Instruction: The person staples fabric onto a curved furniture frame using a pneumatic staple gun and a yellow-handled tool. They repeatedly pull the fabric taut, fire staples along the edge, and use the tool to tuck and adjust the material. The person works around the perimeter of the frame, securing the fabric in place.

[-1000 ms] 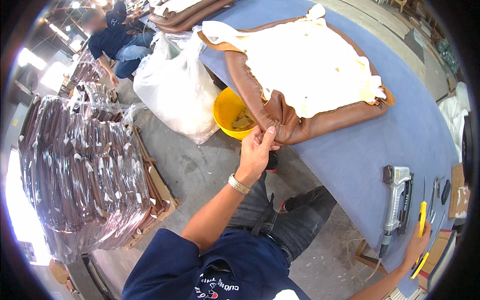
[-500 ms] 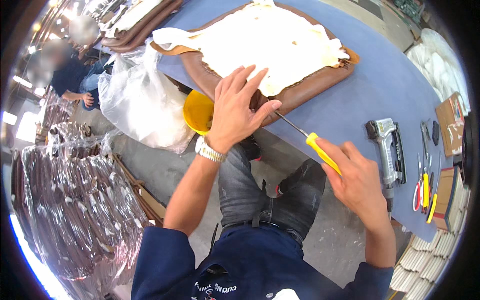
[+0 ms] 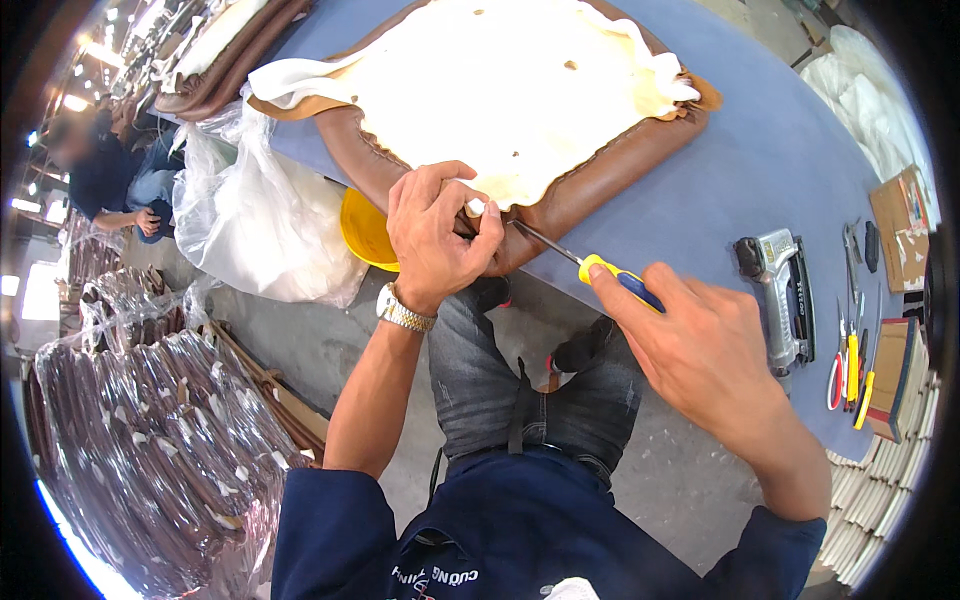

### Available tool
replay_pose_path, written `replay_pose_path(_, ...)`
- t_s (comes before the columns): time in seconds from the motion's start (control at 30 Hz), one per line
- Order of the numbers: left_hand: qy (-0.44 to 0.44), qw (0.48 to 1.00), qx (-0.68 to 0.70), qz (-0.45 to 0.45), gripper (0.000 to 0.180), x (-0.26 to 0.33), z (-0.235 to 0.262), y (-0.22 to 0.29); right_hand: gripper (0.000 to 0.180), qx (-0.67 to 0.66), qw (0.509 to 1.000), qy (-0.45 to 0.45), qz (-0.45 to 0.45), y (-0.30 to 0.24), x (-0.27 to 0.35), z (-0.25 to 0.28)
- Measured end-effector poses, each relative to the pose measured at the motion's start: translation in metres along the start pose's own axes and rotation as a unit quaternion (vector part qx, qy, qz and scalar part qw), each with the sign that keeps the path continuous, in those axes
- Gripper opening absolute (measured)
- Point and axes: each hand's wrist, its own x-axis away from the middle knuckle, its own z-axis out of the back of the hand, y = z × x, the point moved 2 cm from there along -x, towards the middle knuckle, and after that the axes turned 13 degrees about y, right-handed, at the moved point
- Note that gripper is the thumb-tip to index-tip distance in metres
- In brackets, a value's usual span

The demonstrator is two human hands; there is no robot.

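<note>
A brown leather-covered cushion or seat panel (image 3: 610,175) lies on the blue table, a pale white sheet (image 3: 480,90) covering its middle. My left hand (image 3: 440,235), with a metal watch on its wrist, pinches a bit of the white sheet between thumb and fingers at the near corner. In my right hand (image 3: 690,335) is a screwdriver (image 3: 598,268) with a yellow and blue handle. Its thin shaft points left to that corner, beside my left thumb. The tip is at the seam between sheet and leather; whether it is inserted, I cannot tell.
On the blue table (image 3: 760,170) to the right lie a staple gun (image 3: 778,295) and several hand tools (image 3: 852,365). A yellow bucket (image 3: 365,232) and a clear plastic bag (image 3: 270,220) are left of my hand. Wrapped brown pieces (image 3: 160,430) are stacked lower left; a person (image 3: 115,170) sits beyond.
My left hand has gone from lying spread on the sheet to pinching its corner. The screwdriver has turned in my right hand, and my grip is now farther forward on its handle.
</note>
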Motion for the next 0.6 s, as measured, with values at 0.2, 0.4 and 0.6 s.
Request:
replay_pose_path(0.2, -0.012, 1.0, -0.019, 0.003, 0.012, 0.001, 0.003, 0.001, 0.047, -0.026, 0.997, -0.063, 0.025, 0.013, -0.023, 0.006)
replay_pose_path(0.4, -0.021, 0.999, 0.022, 0.023, 0.013, 0.014, -0.005, 0.002, 0.046, -0.075, 0.996, -0.045, -0.031, 0.001, 0.005, -0.017)
replay_pose_path(0.6, -0.044, 0.999, 0.002, 0.007, 0.012, -0.005, -0.005, 0.0, 0.035, -0.616, 0.654, 0.144, -0.415, -0.032, 0.068, -0.129)
